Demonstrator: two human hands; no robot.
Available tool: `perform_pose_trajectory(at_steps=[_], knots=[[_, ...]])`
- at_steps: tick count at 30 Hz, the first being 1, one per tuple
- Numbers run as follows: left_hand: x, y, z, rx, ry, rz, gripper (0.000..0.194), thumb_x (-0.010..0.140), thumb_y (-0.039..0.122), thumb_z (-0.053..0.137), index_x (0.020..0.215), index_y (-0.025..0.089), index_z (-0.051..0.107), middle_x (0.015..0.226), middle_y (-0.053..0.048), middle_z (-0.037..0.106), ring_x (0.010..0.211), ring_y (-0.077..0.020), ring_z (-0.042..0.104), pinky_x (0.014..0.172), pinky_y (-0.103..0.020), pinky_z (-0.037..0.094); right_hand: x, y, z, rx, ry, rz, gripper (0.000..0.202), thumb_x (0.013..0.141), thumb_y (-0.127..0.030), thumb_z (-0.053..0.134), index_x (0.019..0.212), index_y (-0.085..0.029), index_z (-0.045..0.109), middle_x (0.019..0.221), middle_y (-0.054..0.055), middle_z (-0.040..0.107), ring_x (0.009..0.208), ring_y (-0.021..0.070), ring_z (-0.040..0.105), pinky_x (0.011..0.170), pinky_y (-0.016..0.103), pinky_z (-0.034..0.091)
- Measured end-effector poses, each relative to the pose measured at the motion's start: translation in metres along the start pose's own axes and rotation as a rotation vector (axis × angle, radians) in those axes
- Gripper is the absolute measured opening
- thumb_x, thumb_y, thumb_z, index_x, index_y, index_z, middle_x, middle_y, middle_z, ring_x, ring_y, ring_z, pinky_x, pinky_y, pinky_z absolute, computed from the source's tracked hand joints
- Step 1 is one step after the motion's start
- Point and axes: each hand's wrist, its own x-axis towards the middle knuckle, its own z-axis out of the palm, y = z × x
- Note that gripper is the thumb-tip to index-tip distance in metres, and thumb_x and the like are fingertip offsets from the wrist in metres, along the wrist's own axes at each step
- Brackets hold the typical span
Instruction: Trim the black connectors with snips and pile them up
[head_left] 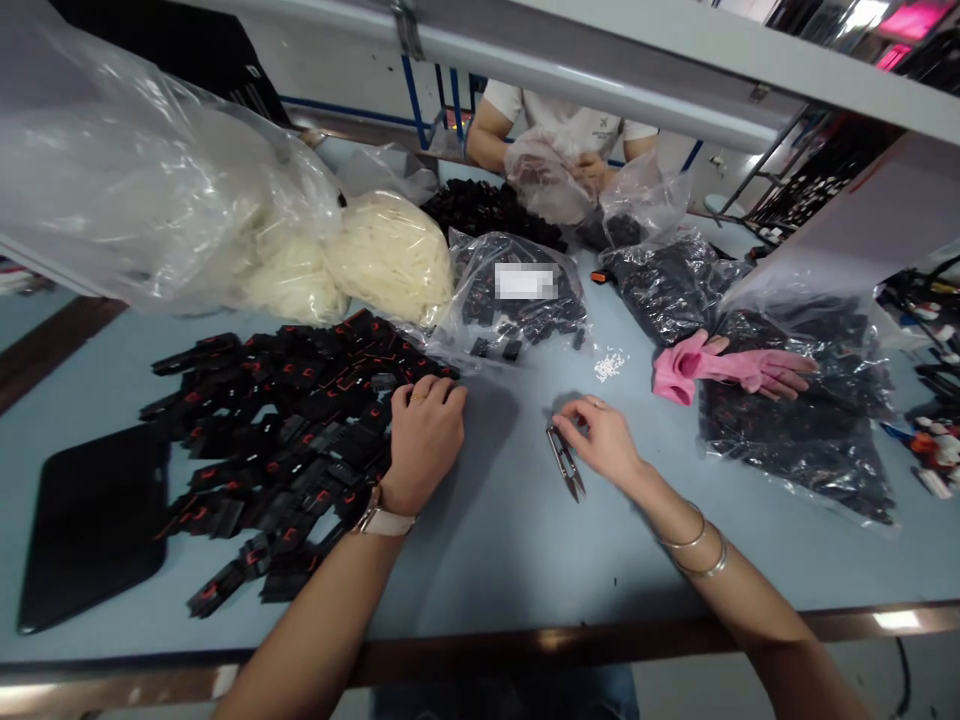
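Note:
At the right edge of a spread pile of black connector parts with red bits (300, 430) is my left hand (427, 435), back up. Its fingers curl down onto the parts, and whether anything is under them is hidden. My right hand (600, 435) lies on the blue-grey table (517, 540), its thumb and forefinger bent together at the handle end of small metal thread snips (564, 462). The snips point toward the front edge. Just beyond my right hand sits a little heap of tiny white pieces (612, 364).
Clear bags of cream-coloured strips (390, 255) and black parts (525, 290) stand behind. Pink gloves (731, 368) lie on bagged black parts (802, 430) at right. A dark tray (94, 525) is far left. Across the table, a person (570, 135) handles a bag. A shelf bar (600, 75) runs overhead.

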Motion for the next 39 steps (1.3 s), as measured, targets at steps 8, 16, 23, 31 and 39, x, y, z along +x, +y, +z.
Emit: perform_pose_trajectory(at_steps=[8, 16, 23, 31, 39], knots=[[-0.002, 0.011, -0.003, -0.008, 0.052, 0.069, 0.025, 0.087, 0.013, 0.043, 0.098, 0.020, 0.065, 0.121, -0.012, 0.061, 0.116, -0.0310, 0.048, 0.094, -0.050, 0.035, 0.075, 0.023, 0.015, -0.283, -0.100, -0.083, 0.046, 0.078, 0.001, 0.040, 0.119, -0.005, 0.059, 0.131, 0.020, 0.054, 0.123, 0.0271, 0.048, 0.106, 0.040, 0.035], [-0.003, 0.016, 0.004, -0.060, 0.053, 0.179, 0.025, 0.086, 0.011, 0.046, 0.099, 0.018, 0.066, 0.118, -0.012, 0.063, 0.114, -0.0305, 0.050, 0.095, -0.047, 0.038, 0.129, -0.011, 0.033, -0.297, -0.053, -0.123, 0.050, 0.093, -0.037, 0.043, 0.139, -0.017, 0.043, 0.149, 0.017, 0.032, 0.140, 0.0339, 0.023, 0.109, 0.053, 0.025], [-0.004, 0.017, 0.009, -0.110, 0.045, 0.218, 0.023, 0.085, 0.011, 0.048, 0.096, 0.018, 0.067, 0.113, -0.012, 0.065, 0.111, -0.0303, 0.052, 0.091, -0.047, 0.041, 0.152, -0.032, 0.062, -0.329, -0.220, -0.253, 0.049, 0.090, -0.053, 0.043, 0.134, -0.031, 0.048, 0.152, 0.010, 0.030, 0.141, 0.0379, 0.015, 0.103, 0.071, 0.013], [-0.004, 0.017, 0.015, -0.104, 0.096, 0.237, 0.020, 0.088, 0.017, 0.049, 0.094, 0.018, 0.067, 0.109, -0.010, 0.067, 0.106, -0.0296, 0.054, 0.088, -0.046, 0.043, 0.118, 0.001, 0.040, -0.326, -0.208, -0.282, 0.038, 0.094, -0.033, 0.043, 0.128, -0.020, 0.054, 0.137, 0.012, 0.051, 0.134, 0.0280, 0.034, 0.110, 0.056, 0.020], [-0.004, 0.016, 0.015, -0.076, 0.080, 0.221, 0.018, 0.087, 0.019, 0.051, 0.096, 0.018, 0.067, 0.110, -0.010, 0.066, 0.108, -0.0303, 0.053, 0.088, -0.046, 0.043, 0.062, 0.012, 0.022, 0.140, -0.052, -0.308, 0.027, 0.090, -0.033, 0.051, 0.108, -0.022, 0.068, 0.127, 0.007, 0.061, 0.130, 0.0224, 0.043, 0.107, 0.043, 0.035]])
